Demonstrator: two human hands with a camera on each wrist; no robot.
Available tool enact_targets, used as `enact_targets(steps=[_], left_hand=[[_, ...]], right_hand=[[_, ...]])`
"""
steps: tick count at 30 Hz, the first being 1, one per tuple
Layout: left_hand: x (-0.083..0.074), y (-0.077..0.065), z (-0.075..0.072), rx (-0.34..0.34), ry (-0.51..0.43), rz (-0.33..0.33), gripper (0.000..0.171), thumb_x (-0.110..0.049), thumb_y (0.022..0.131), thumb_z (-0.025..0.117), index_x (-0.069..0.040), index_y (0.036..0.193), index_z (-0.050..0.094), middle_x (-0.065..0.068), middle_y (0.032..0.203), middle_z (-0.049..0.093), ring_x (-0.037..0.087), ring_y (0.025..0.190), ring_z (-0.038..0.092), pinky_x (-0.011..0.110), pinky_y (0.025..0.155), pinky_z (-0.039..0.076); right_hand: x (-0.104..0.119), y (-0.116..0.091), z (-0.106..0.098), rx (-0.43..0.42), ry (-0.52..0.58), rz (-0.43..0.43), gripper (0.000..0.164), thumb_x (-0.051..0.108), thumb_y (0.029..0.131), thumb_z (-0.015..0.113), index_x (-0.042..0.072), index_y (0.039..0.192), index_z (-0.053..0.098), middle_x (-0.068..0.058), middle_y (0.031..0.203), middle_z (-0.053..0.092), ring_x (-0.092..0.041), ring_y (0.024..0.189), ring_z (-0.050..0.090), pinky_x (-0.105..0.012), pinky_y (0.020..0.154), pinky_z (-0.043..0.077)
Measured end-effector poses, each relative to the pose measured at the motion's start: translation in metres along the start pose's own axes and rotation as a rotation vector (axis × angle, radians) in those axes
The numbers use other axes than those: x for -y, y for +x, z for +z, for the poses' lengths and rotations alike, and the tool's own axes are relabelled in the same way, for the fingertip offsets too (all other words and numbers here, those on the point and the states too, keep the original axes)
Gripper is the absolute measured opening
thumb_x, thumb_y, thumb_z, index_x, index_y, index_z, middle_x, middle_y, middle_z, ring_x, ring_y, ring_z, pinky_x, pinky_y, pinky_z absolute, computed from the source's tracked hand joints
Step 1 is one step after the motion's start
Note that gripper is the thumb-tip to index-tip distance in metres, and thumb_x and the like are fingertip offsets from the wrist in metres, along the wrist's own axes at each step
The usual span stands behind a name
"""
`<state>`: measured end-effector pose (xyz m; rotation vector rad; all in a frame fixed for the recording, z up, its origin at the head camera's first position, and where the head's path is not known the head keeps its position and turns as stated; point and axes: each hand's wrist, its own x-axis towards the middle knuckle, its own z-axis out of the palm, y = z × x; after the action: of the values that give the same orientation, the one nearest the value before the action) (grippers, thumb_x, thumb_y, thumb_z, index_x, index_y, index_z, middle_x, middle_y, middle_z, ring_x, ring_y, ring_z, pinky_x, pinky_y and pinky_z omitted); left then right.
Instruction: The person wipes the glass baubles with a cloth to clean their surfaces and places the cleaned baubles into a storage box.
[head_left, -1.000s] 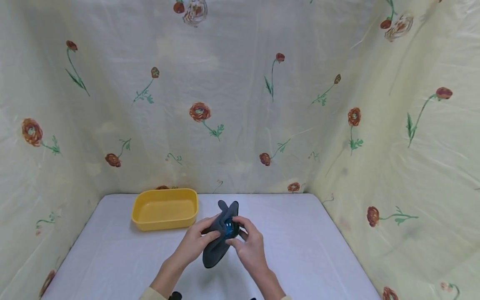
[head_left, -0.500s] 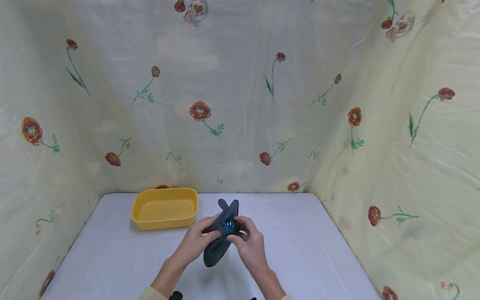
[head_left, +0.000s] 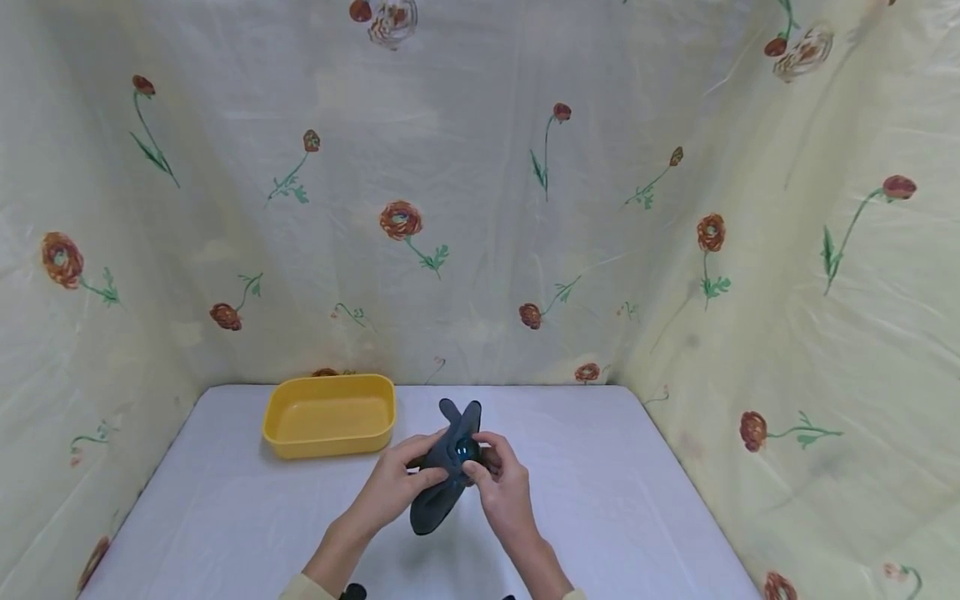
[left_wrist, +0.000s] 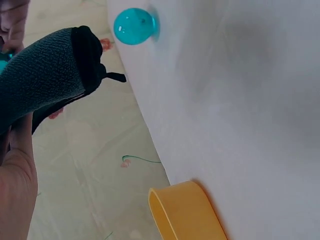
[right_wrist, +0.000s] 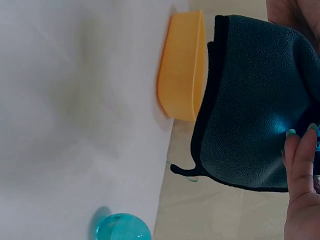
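A dark grey cloth (head_left: 437, 505) with a black edge and a small hanging loop is held up over the table. My left hand (head_left: 390, 479) grips it from the left, thumb on top. Against the cloth sits a glossy blue round piece (head_left: 467, 450), which my right hand (head_left: 504, 483) pinches between thumb and fingers. In the right wrist view the right fingers (right_wrist: 300, 160) lie over the cloth (right_wrist: 255, 100), and the piece is mostly hidden. A separate clear teal rounded piece (left_wrist: 134, 26) rests on the table; the head view does not show it.
A yellow rectangular tub (head_left: 330, 450) stands at the back left of the white-covered table (head_left: 600, 500). Flower-printed sheeting (head_left: 480, 250) hangs behind the table and along both sides.
The cloth and the blue piece have shifted slightly to the right. My right thumb and fingertips have moved a little over the piece, while the left hand keeps its grip.
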<state>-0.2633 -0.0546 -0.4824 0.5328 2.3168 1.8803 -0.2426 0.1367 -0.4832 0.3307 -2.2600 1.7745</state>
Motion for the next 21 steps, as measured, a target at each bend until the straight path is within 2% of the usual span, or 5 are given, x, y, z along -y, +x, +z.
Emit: enact_targets(steps=[4, 7, 12, 15, 21], left_hand=[[-0.0031, -0.0003, 0.0002, -0.004, 0.000, -0.004, 0.051, -0.023, 0.093, 0.070, -0.043, 0.137, 0.055, -0.003, 0.127, 0.066, 0.023, 0.114, 0.061, 0.043, 0.097, 0.056], [-0.0046, -0.0004, 0.0002, -0.009, 0.010, -0.007, 0.050, -0.023, 0.093, 0.070, -0.044, 0.136, 0.057, -0.004, 0.125, 0.066, 0.023, 0.114, 0.061, 0.046, 0.098, 0.055], [-0.0072, 0.0003, 0.0012, 0.000, 0.022, -0.007, 0.049, -0.022, 0.093, 0.070, -0.045, 0.135, 0.057, -0.004, 0.123, 0.067, 0.023, 0.115, 0.061, 0.050, 0.099, 0.054], [-0.0077, 0.0008, 0.0021, -0.003, 0.025, -0.004, 0.050, -0.023, 0.093, 0.070, -0.046, 0.135, 0.057, -0.004, 0.123, 0.067, 0.023, 0.115, 0.061, 0.049, 0.099, 0.054], [-0.0059, 0.0002, 0.0022, -0.019, 0.020, -0.010, 0.050, -0.024, 0.093, 0.070, -0.047, 0.135, 0.056, -0.004, 0.126, 0.066, 0.023, 0.116, 0.060, 0.048, 0.099, 0.054]], right_hand=[[0.0000, 0.0028, -0.0007, -0.011, 0.027, 0.006, 0.036, 0.015, 0.091, 0.070, 0.010, 0.124, 0.056, -0.019, 0.098, 0.072, -0.014, 0.076, 0.070, -0.032, 0.070, 0.062], [0.0005, 0.0043, -0.0013, -0.008, 0.061, 0.024, 0.036, 0.018, 0.091, 0.070, 0.007, 0.122, 0.056, -0.022, 0.093, 0.072, -0.015, 0.070, 0.071, -0.030, 0.066, 0.062], [0.0034, 0.0050, -0.0031, -0.013, 0.102, 0.076, 0.033, 0.021, 0.093, 0.070, 0.007, 0.119, 0.056, -0.022, 0.090, 0.072, -0.023, 0.068, 0.072, -0.028, 0.064, 0.062], [0.0036, 0.0047, -0.0030, -0.025, 0.106, 0.079, 0.033, 0.022, 0.092, 0.071, 0.009, 0.119, 0.058, -0.021, 0.089, 0.072, -0.026, 0.068, 0.071, -0.027, 0.063, 0.061], [0.0042, 0.0037, -0.0014, -0.035, 0.113, 0.059, 0.034, 0.018, 0.090, 0.073, 0.009, 0.119, 0.059, -0.021, 0.095, 0.071, -0.017, 0.069, 0.069, -0.027, 0.065, 0.061]])
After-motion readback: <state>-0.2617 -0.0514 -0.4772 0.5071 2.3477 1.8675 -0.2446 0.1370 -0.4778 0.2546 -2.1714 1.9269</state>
